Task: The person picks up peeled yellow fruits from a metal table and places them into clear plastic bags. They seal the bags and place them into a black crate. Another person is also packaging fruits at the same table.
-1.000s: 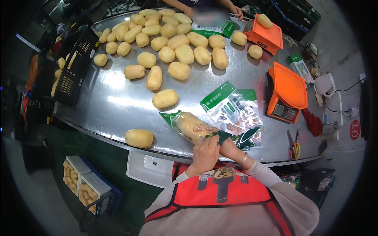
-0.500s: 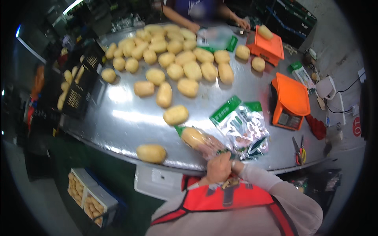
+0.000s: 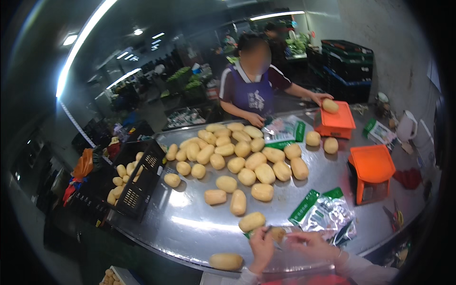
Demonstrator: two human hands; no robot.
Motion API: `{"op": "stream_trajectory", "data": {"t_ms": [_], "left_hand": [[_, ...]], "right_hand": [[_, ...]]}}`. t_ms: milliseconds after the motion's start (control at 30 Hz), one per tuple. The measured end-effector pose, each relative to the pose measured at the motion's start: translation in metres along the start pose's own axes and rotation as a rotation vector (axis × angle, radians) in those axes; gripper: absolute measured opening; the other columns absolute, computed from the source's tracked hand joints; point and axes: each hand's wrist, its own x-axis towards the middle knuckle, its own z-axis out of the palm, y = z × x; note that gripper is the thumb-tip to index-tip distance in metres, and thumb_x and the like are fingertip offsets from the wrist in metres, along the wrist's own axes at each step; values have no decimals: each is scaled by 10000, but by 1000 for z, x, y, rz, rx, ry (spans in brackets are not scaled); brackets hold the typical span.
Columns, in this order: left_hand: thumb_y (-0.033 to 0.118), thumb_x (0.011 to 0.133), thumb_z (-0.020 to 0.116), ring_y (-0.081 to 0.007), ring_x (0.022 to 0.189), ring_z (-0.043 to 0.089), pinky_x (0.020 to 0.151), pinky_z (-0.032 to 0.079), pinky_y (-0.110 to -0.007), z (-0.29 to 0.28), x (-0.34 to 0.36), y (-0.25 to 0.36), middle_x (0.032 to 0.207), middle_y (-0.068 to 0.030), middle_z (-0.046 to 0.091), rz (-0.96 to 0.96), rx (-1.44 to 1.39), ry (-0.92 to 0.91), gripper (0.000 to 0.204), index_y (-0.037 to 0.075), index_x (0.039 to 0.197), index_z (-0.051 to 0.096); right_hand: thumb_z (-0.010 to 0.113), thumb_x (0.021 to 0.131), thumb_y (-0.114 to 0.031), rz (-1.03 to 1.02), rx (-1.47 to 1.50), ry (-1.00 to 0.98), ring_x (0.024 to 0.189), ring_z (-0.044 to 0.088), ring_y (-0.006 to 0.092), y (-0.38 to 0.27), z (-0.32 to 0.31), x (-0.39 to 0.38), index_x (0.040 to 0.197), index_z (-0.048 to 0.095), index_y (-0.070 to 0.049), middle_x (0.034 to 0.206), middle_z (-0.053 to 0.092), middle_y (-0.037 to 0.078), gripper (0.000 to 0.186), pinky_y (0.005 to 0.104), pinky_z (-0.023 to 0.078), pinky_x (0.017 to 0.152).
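Observation:
Both my hands are at the lower edge of the view, over the near rim of a metal table. My left hand and my right hand hold a potato in a clear and green bag between them, fingers pinched on the bag. A loose potato lies just beyond my left hand. Another potato rests at the table's near edge. A stack of green and clear bags lies just right of my hands.
Many potatoes are spread over the table's middle. An orange scale stands at right. A second orange scale carries a potato, under the hand of a person across the table. A black crate with potatoes hangs at left.
The view has tilted up, so the far side and the person there now show. My hands stay on the bagged potato, which has slipped toward the lower edge of the picture.

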Motion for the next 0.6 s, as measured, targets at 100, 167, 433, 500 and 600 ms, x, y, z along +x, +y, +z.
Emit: {"op": "stream_trajectory", "data": {"t_ms": [100,167,433,500,600], "left_hand": [[21,926,602,-32,659,539,572,423,-195,8,12,4,795,2,622,-195,-295,-33,9,26,930,608],[5,918,609,-34,707,508,599,406,-196,13,-8,37,816,8,575,-165,-316,-58,47,26,922,568],[113,904,573,-100,780,559,688,460,-224,67,-91,126,882,-28,571,-82,-320,-250,93,36,937,532],[106,878,571,-107,753,554,675,460,-228,85,-118,143,874,-35,570,-84,-325,-411,106,34,931,515],[76,834,574,-118,708,548,646,457,-228,106,-153,158,844,-52,573,-69,-287,-714,134,23,918,483]], "right_hand": [[695,805,-12,-180,-70,465,1064,617,201,17,-24,-32,1339,530,-47,1230,606,117,560,312,506,888],[748,788,-95,-125,-123,556,1170,550,253,36,-30,-46,1393,467,-60,1318,530,153,667,357,485,941],[930,565,-261,-352,2,510,1461,173,374,53,1,-99,1534,131,-30,1567,186,211,1277,456,181,1182],[910,566,-197,-397,46,689,1403,286,371,47,-4,-130,1531,172,-73,1512,288,195,1221,440,228,1157],[872,603,-201,-237,49,837,1245,445,347,58,-18,-188,1493,282,-83,1371,465,149,1074,433,324,1064]]}}
